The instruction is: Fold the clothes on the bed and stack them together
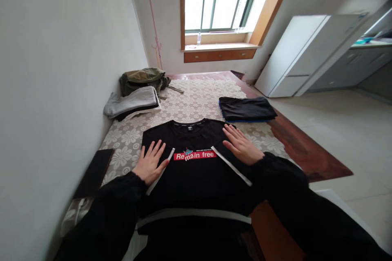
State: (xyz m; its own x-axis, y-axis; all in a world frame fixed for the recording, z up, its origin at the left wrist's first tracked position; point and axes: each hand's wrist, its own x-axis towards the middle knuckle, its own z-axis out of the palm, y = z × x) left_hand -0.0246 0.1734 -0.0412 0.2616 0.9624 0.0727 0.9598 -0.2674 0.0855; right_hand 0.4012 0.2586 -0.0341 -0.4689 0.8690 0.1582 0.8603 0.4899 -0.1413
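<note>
A black T-shirt (190,187) lies spread front side up on the table, its collar at the far end and its hem towards me. Across its chest runs a red print reading "Remain free". Both sleeves are folded inward over the front, their white cuff edges slanting beside the print. My left hand (150,162) rests flat on the left sleeve, fingers apart. On the opposite side, my right hand (241,145) lies flat on the right sleeve near the shoulder, fingers stretched out. Neither hand grips the cloth.
On the lace tablecloth (196,96), folded dark clothes (247,109) lie at the right. A grey folded pile (134,102) and an olive backpack (142,78) sit at the left, by the wall. A flat black object (93,173) lies at the near left.
</note>
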